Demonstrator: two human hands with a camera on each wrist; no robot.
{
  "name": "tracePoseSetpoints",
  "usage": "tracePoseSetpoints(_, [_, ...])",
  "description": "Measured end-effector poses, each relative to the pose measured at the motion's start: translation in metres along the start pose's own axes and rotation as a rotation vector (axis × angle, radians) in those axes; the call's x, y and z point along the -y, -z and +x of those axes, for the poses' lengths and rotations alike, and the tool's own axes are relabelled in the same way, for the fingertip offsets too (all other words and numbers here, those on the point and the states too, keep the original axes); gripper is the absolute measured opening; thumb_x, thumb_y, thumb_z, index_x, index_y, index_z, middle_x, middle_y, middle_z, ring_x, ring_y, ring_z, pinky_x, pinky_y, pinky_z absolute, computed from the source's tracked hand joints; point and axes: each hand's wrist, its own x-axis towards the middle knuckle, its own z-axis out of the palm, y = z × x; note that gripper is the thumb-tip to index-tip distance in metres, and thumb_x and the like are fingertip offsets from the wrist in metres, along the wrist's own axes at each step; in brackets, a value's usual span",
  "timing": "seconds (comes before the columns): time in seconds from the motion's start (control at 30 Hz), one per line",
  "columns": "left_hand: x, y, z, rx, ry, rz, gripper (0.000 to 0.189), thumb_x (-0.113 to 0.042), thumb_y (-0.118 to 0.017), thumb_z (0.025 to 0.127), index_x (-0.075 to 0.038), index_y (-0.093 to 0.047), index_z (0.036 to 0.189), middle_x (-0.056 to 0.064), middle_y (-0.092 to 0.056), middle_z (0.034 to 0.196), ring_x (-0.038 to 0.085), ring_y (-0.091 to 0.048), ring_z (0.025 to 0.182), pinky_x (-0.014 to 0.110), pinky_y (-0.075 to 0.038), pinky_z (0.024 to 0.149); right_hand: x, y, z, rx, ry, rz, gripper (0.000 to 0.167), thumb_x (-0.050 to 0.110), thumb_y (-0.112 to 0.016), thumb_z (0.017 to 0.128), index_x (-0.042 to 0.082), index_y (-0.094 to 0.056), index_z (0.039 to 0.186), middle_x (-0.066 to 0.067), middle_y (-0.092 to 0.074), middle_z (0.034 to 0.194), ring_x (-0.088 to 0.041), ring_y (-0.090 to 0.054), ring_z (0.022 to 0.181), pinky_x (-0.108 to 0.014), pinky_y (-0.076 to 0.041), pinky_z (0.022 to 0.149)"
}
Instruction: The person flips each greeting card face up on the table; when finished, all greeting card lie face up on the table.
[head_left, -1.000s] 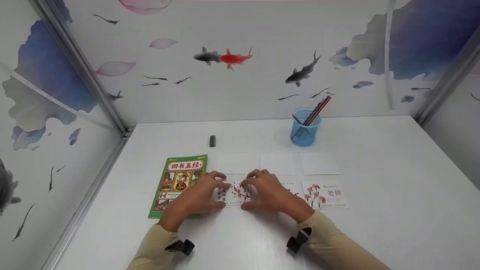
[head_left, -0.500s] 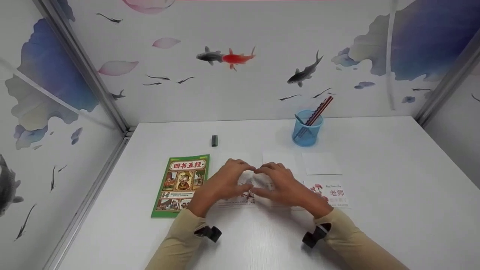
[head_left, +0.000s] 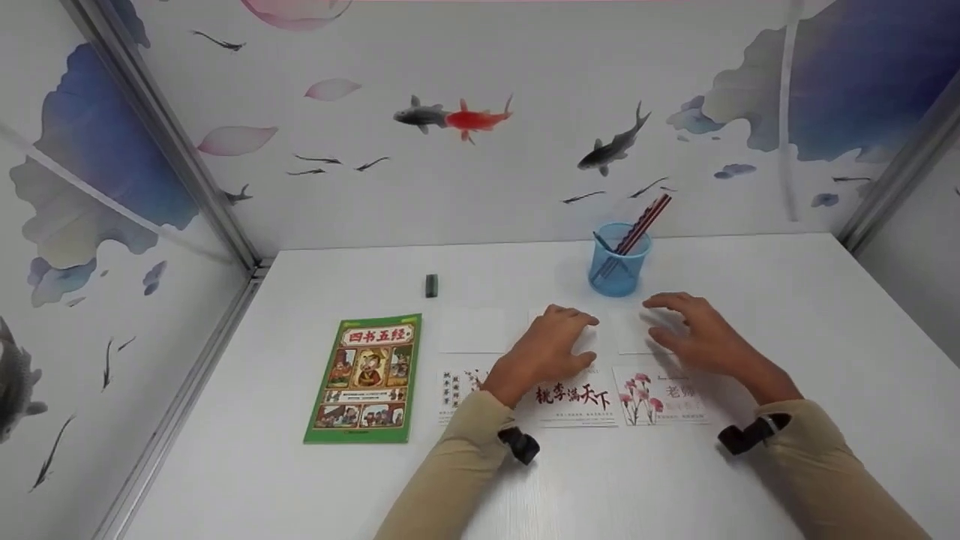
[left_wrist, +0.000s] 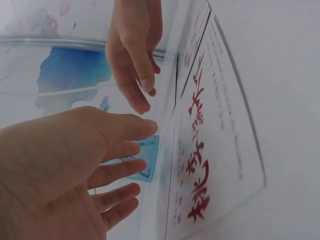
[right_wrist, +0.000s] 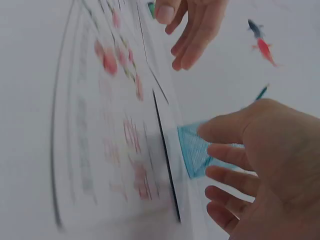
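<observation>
My left hand (head_left: 546,346) hovers over the middle of the cards, fingers spread and holding nothing. In the left wrist view, the card with red brush lettering (left_wrist: 200,165) lies just past its fingertips. My right hand (head_left: 694,335) is above the right end of the rows, fingers relaxed and apart from the thumb, also holding nothing. Nearest to it is the card with pink flowers (head_left: 639,397), blurred in the right wrist view. The card with blossom branches (head_left: 454,397) is partly covered by the left wrist. Behind these printed cards lies a row of blank white cards (head_left: 472,330).
Left of the cards lies a green-bordered book (head_left: 364,379). A blue mesh cup (head_left: 619,262) with several pencils (head_left: 646,221) stands at the back, beyond the hands. A small dark green block (head_left: 431,286) sits behind the blank cards. Printed panels (head_left: 510,187) wall the table.
Both hands have moved right from the blossom-branch card, past the lettered one. They were almost fingertip to fingertip half a second ago and are now farther apart, the right hand over the right end.
</observation>
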Motion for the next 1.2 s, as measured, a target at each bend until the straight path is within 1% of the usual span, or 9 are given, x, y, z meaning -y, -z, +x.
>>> tracePoseSetpoints(0.2, [-0.014,-0.015,0.028,-0.05,0.011,-0.013,0.055,-0.037,-0.071,0.106,-0.023,-0.057,0.157,-0.006,-0.06,0.16,0.018,-0.05,0.152,0.033,-0.042,0.127,-0.035,0.02,-0.007,0.114,-0.052,0.014,0.061,0.009,-0.069,0.102,0.012,-0.052,0.16,-0.022,-0.034,0.175,-0.055,-0.024,0.161,-0.078,-0.028,0.124])
tracePoseSetpoints(0.3, [-0.018,-0.02,0.036,-0.038,0.025,-0.013,0.06,-0.042,-0.071,0.105,-0.025,-0.053,0.16,-0.008,-0.056,0.163,0.018,-0.047,0.155,0.033,-0.04,0.128,-0.044,0.021,-0.008,0.163,-0.074,0.027,0.067,0.012,-0.071,0.101,0.015,-0.048,0.163,-0.02,-0.029,0.178,-0.054,-0.02,0.164,-0.079,-0.021,0.126])
tracePoseSetpoints(0.5, [-0.017,-0.027,0.04,-0.005,0.026,0.019,0.066,-0.045,-0.069,0.105,-0.024,-0.048,0.164,-0.006,-0.051,0.167,0.02,-0.041,0.159,0.037,-0.037,0.131,-0.042,0.016,-0.009,0.188,-0.049,-0.032,0.067,0.025,-0.076,0.1,0.017,-0.051,0.162,-0.02,-0.033,0.175,-0.054,-0.019,0.161,-0.084,-0.016,0.123])
tracePoseSetpoints(0.7, [-0.016,-0.032,0.039,-0.016,0.019,-0.024,0.065,-0.042,-0.068,0.106,-0.023,-0.048,0.164,-0.006,-0.051,0.167,0.019,-0.04,0.159,0.036,-0.035,0.131,-0.042,0.014,-0.008,0.173,-0.086,-0.013,0.069,0.029,-0.079,0.097,0.02,-0.053,0.16,-0.02,-0.035,0.172,-0.053,-0.021,0.16,-0.084,-0.02,0.123])
tracePoseSetpoints(0.77, [-0.015,-0.033,0.039,-0.025,0.015,-0.032,0.063,-0.041,-0.069,0.106,-0.024,-0.049,0.163,-0.006,-0.052,0.167,0.019,-0.041,0.159,0.036,-0.036,0.131,-0.041,0.014,-0.007,0.158,-0.095,0.006,0.07,0.029,-0.081,0.096,0.022,-0.052,0.16,-0.018,-0.036,0.17,-0.052,-0.025,0.159,-0.081,-0.023,0.124])
tracePoseSetpoints(0.87, [-0.014,-0.033,0.04,-0.05,0.005,-0.024,0.059,-0.04,-0.071,0.105,-0.025,-0.055,0.159,-0.005,-0.052,0.166,0.02,-0.042,0.157,0.037,-0.038,0.13,-0.039,0.013,-0.005,0.113,-0.093,0.04,0.07,0.024,-0.081,0.097,0.02,-0.052,0.16,-0.018,-0.041,0.165,-0.049,-0.04,0.152,-0.075,-0.034,0.123])
tracePoseSetpoints(1.0, [-0.013,-0.032,0.041,-0.074,-0.024,-0.008,0.051,-0.039,-0.072,0.105,-0.023,-0.064,0.152,0.0,-0.053,0.164,0.022,-0.043,0.155,0.038,-0.041,0.127,-0.035,0.014,-0.002,0.016,-0.095,0.076,0.071,0.015,-0.079,0.099,0.016,-0.048,0.162,-0.022,-0.046,0.157,-0.046,-0.058,0.135,-0.064,-0.052,0.115])
tracePoseSetpoints(1.1, [-0.014,-0.031,0.041,-0.079,-0.035,-0.019,0.048,-0.037,-0.072,0.105,-0.021,-0.066,0.15,0.002,-0.053,0.164,0.023,-0.043,0.154,0.038,-0.041,0.126,-0.032,0.017,-0.001,-0.083,-0.1,0.138,0.072,0.015,-0.077,0.101,0.016,-0.044,0.165,-0.023,-0.048,0.156,-0.036,-0.065,0.126,-0.039,-0.061,0.106])
tracePoseSetpoints(1.2, [-0.016,-0.03,0.041,-0.078,-0.033,-0.086,0.046,-0.037,-0.07,0.106,-0.02,-0.067,0.149,0.003,-0.053,0.165,0.024,-0.044,0.154,0.037,-0.041,0.127,-0.025,0.022,0.0,-0.182,-0.085,0.259,0.07,0.02,-0.075,0.104,0.016,-0.043,0.166,-0.022,-0.053,0.153,-0.019,-0.07,0.117,-0.015,-0.058,0.095])
